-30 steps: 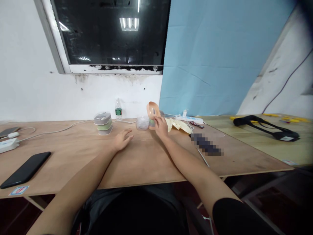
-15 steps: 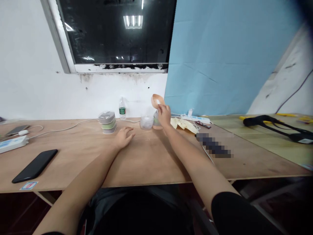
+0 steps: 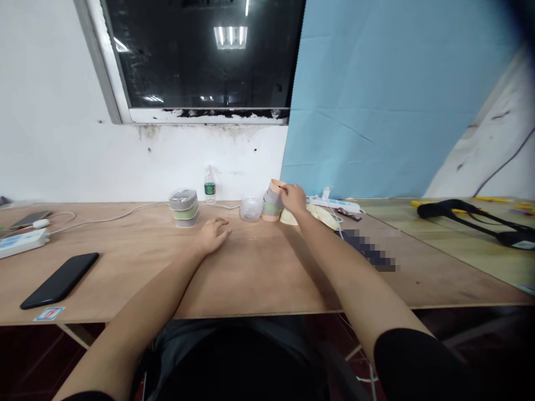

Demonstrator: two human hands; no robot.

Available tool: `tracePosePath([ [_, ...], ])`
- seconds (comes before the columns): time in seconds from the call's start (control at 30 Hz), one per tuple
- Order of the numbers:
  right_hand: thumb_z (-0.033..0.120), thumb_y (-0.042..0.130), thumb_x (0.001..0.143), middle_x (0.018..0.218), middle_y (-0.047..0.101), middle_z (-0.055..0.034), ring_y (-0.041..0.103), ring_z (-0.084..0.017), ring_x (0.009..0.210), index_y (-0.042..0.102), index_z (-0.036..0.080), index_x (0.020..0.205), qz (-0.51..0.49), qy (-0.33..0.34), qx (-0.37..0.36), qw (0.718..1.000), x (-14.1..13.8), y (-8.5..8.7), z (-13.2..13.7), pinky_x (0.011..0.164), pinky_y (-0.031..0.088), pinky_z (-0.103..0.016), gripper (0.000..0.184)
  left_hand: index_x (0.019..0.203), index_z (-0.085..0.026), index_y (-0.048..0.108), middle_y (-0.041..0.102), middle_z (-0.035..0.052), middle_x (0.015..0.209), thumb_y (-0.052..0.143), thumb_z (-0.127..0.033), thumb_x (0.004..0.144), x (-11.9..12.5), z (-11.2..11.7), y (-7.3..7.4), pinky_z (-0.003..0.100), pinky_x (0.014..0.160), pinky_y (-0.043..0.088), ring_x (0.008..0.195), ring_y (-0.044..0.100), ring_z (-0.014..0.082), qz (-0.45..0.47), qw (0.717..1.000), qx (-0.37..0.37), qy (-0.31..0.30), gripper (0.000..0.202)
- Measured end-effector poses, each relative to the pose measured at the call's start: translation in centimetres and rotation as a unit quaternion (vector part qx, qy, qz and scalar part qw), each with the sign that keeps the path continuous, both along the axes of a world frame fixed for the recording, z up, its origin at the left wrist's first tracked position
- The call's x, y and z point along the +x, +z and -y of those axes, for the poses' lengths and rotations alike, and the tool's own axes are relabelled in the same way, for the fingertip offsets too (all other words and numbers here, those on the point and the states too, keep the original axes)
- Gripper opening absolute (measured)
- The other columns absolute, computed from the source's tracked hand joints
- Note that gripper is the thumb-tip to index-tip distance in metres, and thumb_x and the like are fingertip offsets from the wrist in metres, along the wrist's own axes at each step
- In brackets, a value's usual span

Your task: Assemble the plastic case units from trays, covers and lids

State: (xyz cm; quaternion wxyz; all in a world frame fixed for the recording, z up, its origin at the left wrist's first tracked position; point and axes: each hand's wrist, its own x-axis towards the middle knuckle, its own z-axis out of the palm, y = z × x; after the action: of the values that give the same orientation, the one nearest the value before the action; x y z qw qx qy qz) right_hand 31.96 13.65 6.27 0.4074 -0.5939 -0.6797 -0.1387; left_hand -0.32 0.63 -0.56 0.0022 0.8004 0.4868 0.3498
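The right hand [image 3: 293, 199] is pinching the rim of a peach-coloured lid [image 3: 276, 186], its grip closed on that lid, and is seating it on top of a small stack of round containers [image 3: 271, 207] at the back of the bench [image 3: 259, 267]. Half a second ago the lid was being held up in the air, tilted, above the stack; now it is sitting low on the top container, so the lid is going on and the stack is being closed. Whether it is fully pressed home cannot be told from here.

The left hand [image 3: 214, 234] is resting palm down on the bench, fingers loosely spread and holding nothing, just in front of the stack and well short of it, much as it was a second ago.

Just left of the stack a clear tub [image 3: 251, 209] is standing, then a second stack of grey and green containers [image 3: 184, 208], with a small water bottle [image 3: 209, 185] behind. Cream-coloured lids [image 3: 320, 214] are lying just right of the hand. A black phone [image 3: 61, 279] is lying near the left edge.
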Motion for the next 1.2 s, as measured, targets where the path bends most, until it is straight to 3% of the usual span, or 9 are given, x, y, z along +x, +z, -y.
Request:
tracePosePath([
  [0.2, 0.024, 0.046, 0.087, 0.101, 0.062, -0.0146, 0.054, -0.028, 0.096, 0.069, 0.015, 0.105, -0.002, 0.007, 0.085, 0.996, 0.1, -0.2, 1.2, 0.086, 0.041, -0.04, 0.03, 0.118, -0.02, 0.064, 0.058, 0.012, 0.127, 0.05, -0.048, 0.089, -0.7, -0.6, 0.6, 0.043, 0.106, 0.037, 0.121, 0.051, 0.0275, -0.02, 0.998, 0.053, 0.029, 0.044],
  [0.33, 0.022, 0.045, 0.089, 0.098, 0.063, -0.0123, 0.054, -0.027, 0.097, 0.068, 0.017, 0.098, 0.033, 0.095, 0.16, 0.982, 0.0, -2.7, 3.0, 0.086, 0.041, -0.04, 0.026, 0.126, -0.021, 0.059, 0.039, 0.0147, 0.146, 0.058, -0.048, 0.084, -3.1, -1.9, 2.9, 0.052, 0.112, 0.023, 0.138, 0.029, 0.0347, 0.011, 0.974, 0.14, 0.18, 0.05],
  [0.47, 0.021, 0.048, 0.088, 0.087, 0.063, -0.0096, 0.054, -0.024, 0.086, 0.068, 0.018, 0.089, 0.107, 0.187, 0.169, 0.962, -1.3, -5.2, 5.2, 0.078, 0.042, -0.037, 0.021, 0.135, -0.024, 0.049, 0.019, 0.0153, 0.156, 0.065, -0.053, 0.076, -6.1, -3.3, 5.2, 0.06, 0.11, 0.015, 0.144, 0.011, 0.0415, 0.098, 0.924, 0.142, 0.341, 0.068],
  [0.6, 0.021, 0.05, 0.089, 0.088, 0.064, -0.0089, 0.054, -0.022, 0.084, 0.068, 0.019, 0.089, 0.125, 0.241, 0.174, 0.947, -3.4, -5.7, 6.5, 0.077, 0.043, -0.037, 0.018, 0.135, -0.025, 0.049, 0.022, 0.0168, 0.156, 0.069, -0.064, 0.066, -8.7, -4.4, 6.4, 0.061, 0.108, 0.022, 0.141, 0.021, 0.0434, 0.153, 0.899, 0.059, 0.406, 0.081],
  [0.73, 0.018, 0.049, 0.089, 0.089, 0.064, -0.0085, 0.055, -0.021, 0.084, 0.067, 0.018, 0.092, 0.138, 0.291, 0.182, 0.929, -4.9, -5.8, 7.3, 0.078, 0.044, -0.036, 0.018, 0.137, -0.024, 0.046, 0.053, 0.0144, 0.135, 0.07, -0.061, 0.066, -9.9, -4.6, 6.5, 0.048, 0.103, 0.039, 0.122, 0.052, 0.0335, 0.212, 0.913, -0.044, 0.345, 0.084],
  [0.83, 0.019, 0.049, 0.089, 0.088, 0.065, -0.0088, 0.055, -0.021, 0.083, 0.067, 0.018, 0.091, 0.154, 0.313, 0.167, 0.922, -5.5, -6.0, 7.7, 0.077, 0.045, -0.037, 0.019, 0.133, -0.028, 0.05, 0.054, 0.0107, 0.134, 0.071, -0.059, 0.066, -9.0, -3.8, 6.0, 0.052, 0.109, 0.029, 0.124, 0.05, 0.0316, 0.228, 0.899, 0.034, 0.372, 0.076],
  [0.9, 0.021, 0.048, 0.09, 0.088, 0.065, -0.0091, 0.056, -0.022, 0.084, 0.068, 0.019, 0.093, 0.156, 0.324, 0.152, 0.921, -5.8, -6.0, 8.1, 0.077, 0.045, -0.038, 0.02, 0.134, -0.027, 0.048, 0.052, 0.0093, 0.136, 0.07, -0.057, 0.069, -7.4, -3.2, 5.5, 0.047, 0.111, 0.029, 0.127, 0.048, 0.0288, 0.272, 0.894, 0.098, 0.343, 0.075],
  [1.03, 0.03, 0.05, 0.091, 0.096, 0.066, -0.0101, 0.058, -0.024, 0.091, 0.066, 0.02, 0.102, 0.127, 0.363, 0.12, 0.915, -6.7, -5.8, 9.2, 0.083, 0.047, -0.04, 0.021, 0.135, -0.016, 0.047, 0.053, 0.0122, 0.135, 0.073, -0.05, 0.07, -2.0, -2.0, 4.1, 0.037, 0.105, 0.041, 0.123, 0.052, 0.0265, 0.379, 0.909, 0.093, 0.147, 0.078],
  [1.2, 0.05, 0.058, 0.086, 0.099, 0.066, -0.0095, 0.06, -0.024, 0.092, 0.062, 0.022, 0.104, 0.077, 0.431, 0.065, 0.897, -8.4, -6.0, 10.6, 0.082, 0.048, -0.038, 0.035, 0.129, -0.017, 0.053, 0.058, 0.0118, 0.13, 0.072, -0.044, 0.073, 5.0, 0.2, 1.7, 0.035, 0.098, 0.047, 0.115, 0.058, 0.0251, 0.484, 0.87, -0.089, -0.007, 0.065],
])
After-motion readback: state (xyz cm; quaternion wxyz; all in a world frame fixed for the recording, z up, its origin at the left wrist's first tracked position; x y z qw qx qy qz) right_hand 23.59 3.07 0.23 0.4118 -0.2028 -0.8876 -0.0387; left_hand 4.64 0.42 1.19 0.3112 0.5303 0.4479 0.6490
